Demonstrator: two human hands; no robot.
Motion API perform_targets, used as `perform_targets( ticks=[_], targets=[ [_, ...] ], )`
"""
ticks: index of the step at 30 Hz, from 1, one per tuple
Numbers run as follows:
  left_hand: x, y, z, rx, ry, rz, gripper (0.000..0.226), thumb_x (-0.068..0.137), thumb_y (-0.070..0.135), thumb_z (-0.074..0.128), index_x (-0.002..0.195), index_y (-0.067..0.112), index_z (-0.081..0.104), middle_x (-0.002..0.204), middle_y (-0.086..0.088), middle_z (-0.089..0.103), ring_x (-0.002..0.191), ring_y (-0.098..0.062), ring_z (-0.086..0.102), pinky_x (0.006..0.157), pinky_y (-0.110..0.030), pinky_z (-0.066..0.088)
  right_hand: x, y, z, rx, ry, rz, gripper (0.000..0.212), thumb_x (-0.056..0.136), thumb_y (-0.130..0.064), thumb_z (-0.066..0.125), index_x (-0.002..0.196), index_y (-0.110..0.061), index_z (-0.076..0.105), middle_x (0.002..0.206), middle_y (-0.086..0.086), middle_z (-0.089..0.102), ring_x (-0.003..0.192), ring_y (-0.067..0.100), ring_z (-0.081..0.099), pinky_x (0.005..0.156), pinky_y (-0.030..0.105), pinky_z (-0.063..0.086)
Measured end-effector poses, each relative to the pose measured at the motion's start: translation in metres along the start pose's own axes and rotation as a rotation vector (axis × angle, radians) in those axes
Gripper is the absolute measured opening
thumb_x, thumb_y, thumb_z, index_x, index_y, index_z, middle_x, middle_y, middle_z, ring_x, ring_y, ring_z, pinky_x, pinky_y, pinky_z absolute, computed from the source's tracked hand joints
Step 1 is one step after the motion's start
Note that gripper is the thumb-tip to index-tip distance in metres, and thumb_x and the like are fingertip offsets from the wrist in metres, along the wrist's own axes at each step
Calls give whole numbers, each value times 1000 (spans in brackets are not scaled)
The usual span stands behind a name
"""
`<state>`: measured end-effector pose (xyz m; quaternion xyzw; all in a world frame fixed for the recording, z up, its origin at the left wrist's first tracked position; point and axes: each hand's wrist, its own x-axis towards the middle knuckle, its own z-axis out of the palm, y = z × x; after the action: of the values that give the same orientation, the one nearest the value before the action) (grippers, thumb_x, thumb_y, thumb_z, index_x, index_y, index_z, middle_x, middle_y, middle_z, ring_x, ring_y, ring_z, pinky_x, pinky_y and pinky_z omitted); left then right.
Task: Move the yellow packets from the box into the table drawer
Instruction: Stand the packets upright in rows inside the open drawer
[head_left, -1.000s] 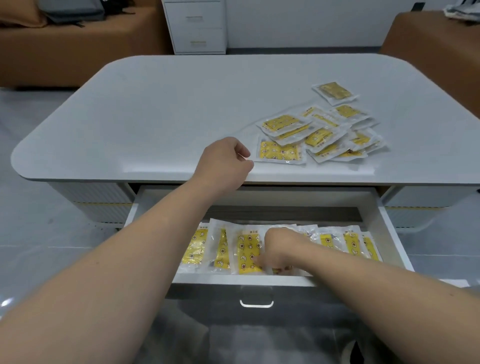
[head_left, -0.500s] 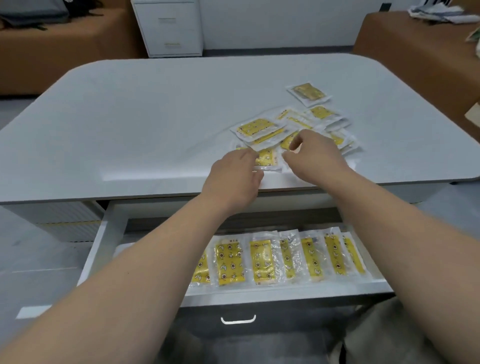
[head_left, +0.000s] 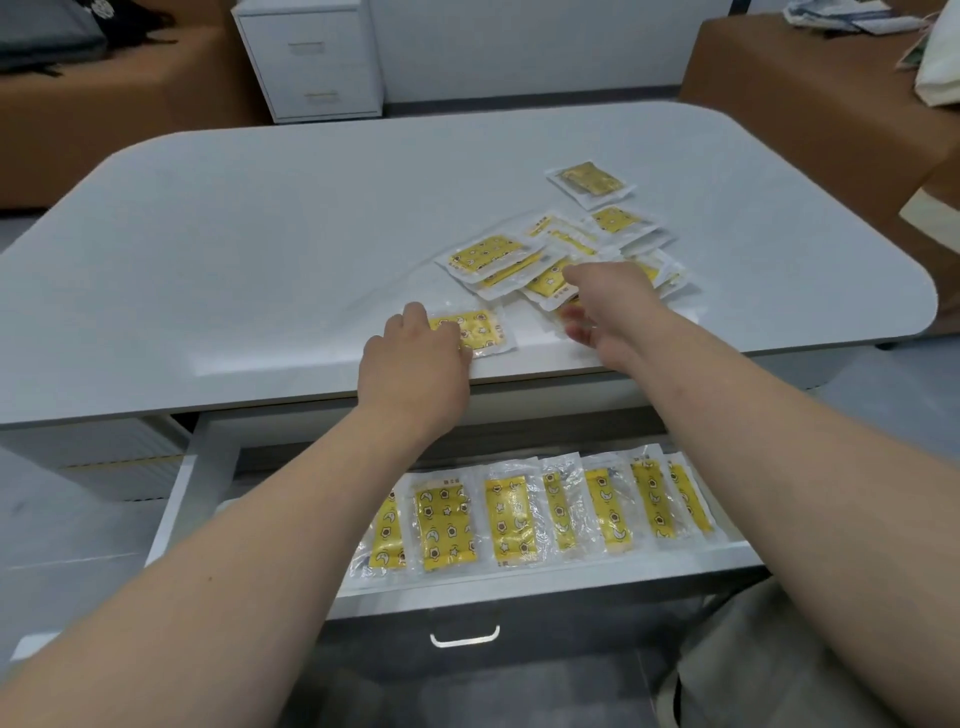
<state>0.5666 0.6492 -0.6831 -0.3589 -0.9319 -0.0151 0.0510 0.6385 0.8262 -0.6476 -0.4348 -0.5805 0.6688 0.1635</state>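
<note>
The left hand (head_left: 415, 358) is pressing bent fingers (head_left: 415, 317) onto a lone yellow packet (head_left: 480, 332) near the counter (head_left: 260, 260) edge, possibly pinching it; the right hand (head_left: 608, 312) is hovering spread and empty over the pile (head_left: 488, 254). Sliding each packet off the edge and laying it flat beside the row (head_left: 519, 514) in the drawer (head_left: 176, 499) is looking wisest

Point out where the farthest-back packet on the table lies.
In the head view the farthest packet lies on the right rear of the table, alone just behind the pile of packets.
</note>
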Motion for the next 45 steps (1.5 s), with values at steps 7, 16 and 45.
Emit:
perform_targets(
  ticks=[7,16,45],
  targets=[
    [-8,0,-7,-117,-45,-18,35,104,44,38,118,14,52,123,-7,50,98,-27,56,77,-38,47,-1,1,2,253,25,74,27,96,-24,65,121,-14,62,104,2,55,88,18,53,67,30,51],
    [-3,-2,-3,-203,-69,-207,57,89,58,61,121,14,44,117,-9,57,108,-30,54,86,-42,49,-1,4,4,192,-21,110,28,98,-17,59,125,-8,61,115,11,59,94,25,67,69,32,57],
    [-1,-4,-10,-410,9,-203,67,76,51,79,131,25,51,130,-6,50,120,-27,49,95,-39,43,-15,-12,-9,102,433,-434,54,83,18,40,117,-24,50,101,-15,51,87,2,58,52,9,46]
  ],
)
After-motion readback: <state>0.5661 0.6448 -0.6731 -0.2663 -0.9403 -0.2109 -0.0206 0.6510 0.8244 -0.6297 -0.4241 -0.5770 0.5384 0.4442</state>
